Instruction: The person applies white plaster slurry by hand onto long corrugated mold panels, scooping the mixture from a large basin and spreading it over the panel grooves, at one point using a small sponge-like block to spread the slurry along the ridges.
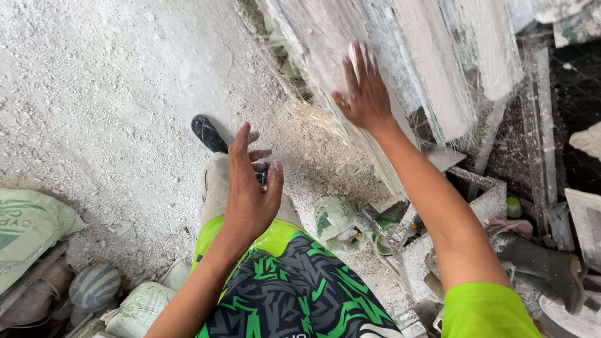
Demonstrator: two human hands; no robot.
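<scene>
My right hand (363, 94) lies flat, fingers spread, on the face of a white fibrous plaster panel (325, 56) that leans among several like it at the top middle. My left hand (250, 188) hovers above my leg with fingers apart and nothing in it. Below it are my dusty trouser leg (216, 188) and black shoe (208, 133) on the plaster-covered floor (106, 94).
More plaster panels (451, 75) lean at the upper right over a dark patterned surface (573, 94). Green and white sacks (28, 228) lie at the lower left, a crumpled bag (338, 225) by the panel's foot. Plaster moulds (482, 200) and a dark rubber boot (544, 269) sit at the right.
</scene>
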